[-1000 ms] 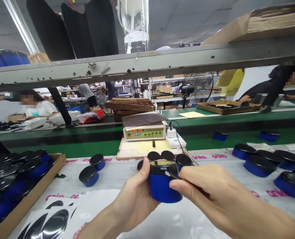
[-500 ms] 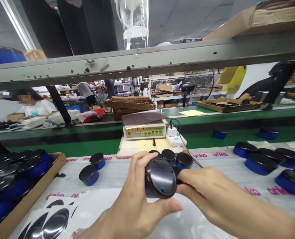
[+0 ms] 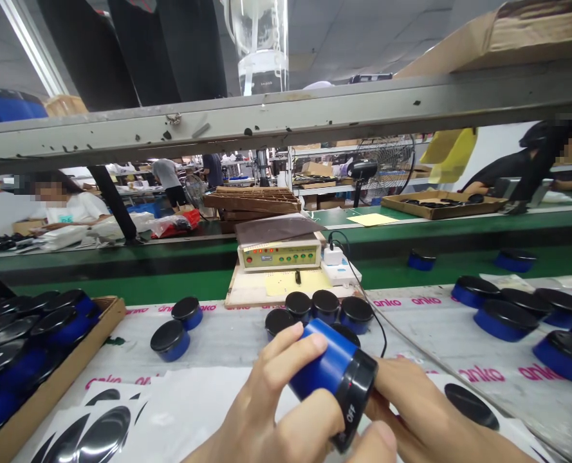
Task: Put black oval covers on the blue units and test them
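Note:
A blue cylinder-shaped device point(image 3: 331, 354) with a black end band marked "OFF" is tilted in front of me, a tiny red spot showing on the band. My left hand point(image 3: 286, 392) is wrapped round it, fingers over the blue side. Close against its right side is my right hand point(image 3: 415, 399), fingers curled and mostly hidden behind the device; what they grip cannot be seen. A thin black cable point(image 3: 385, 337) runs down to behind this hand. Several similar black-topped blue devices, one of them here point(image 3: 325, 305), stand just beyond.
A cardboard tray point(image 3: 90, 344) at left holds many such devices; more point(image 3: 505, 318) stand at right. White sheets with glossy black ovals point(image 3: 105, 434) lie front left. A control box point(image 3: 280, 254) and power strip point(image 3: 341, 273) sit behind. A metal shelf point(image 3: 314, 109) crosses overhead. Co-workers are beyond.
The device has turned from showing its black round face to showing its blue side and "OFF" band. Both hands have moved lower and slightly right, uncovering devices behind and a black oval at right.

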Motion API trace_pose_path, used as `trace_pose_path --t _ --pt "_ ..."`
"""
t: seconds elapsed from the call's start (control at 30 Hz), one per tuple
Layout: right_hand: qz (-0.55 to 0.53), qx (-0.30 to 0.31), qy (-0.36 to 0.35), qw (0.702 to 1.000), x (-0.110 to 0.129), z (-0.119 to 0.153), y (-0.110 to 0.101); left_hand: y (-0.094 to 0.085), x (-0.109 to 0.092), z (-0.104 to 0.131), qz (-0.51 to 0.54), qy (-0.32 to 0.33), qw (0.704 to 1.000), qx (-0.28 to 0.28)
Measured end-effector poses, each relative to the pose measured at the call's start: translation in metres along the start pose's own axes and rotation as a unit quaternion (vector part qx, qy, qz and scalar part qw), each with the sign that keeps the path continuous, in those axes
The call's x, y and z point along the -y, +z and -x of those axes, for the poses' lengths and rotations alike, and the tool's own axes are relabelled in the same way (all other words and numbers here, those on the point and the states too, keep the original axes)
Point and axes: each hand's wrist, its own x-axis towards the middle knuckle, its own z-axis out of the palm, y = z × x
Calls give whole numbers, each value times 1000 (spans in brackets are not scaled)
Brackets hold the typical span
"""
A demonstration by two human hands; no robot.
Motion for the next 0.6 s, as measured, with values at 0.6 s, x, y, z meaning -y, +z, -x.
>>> trace_pose_path --t 0.6 --pt "136 64 -45 988 -15 25 -12 16 34 -6 -7 -44 985 168"
